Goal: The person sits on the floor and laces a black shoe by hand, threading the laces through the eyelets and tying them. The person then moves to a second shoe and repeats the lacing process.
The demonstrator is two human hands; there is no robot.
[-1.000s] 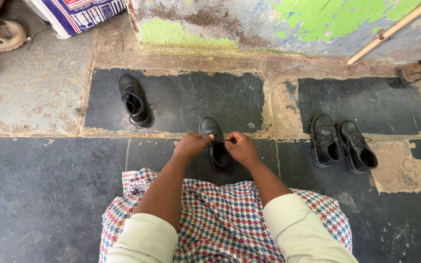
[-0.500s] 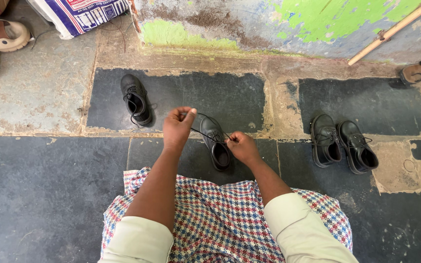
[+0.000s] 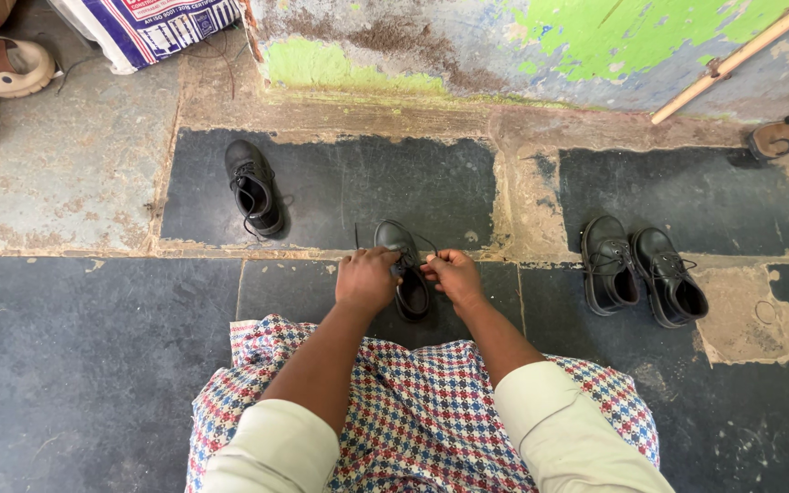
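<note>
Left hand (image 3: 367,278) dropped back to the black shoe (image 3: 404,269); both hands pinch its laces (image 3: 424,265), knot unfinished; right hand (image 3: 454,277) alongside.

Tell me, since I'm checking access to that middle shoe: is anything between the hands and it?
Nothing visible. The left hand and right hand are already at the shoe, over its laces. The lone shoe sits off to the left and the pair to the right, both apart from it.
</note>
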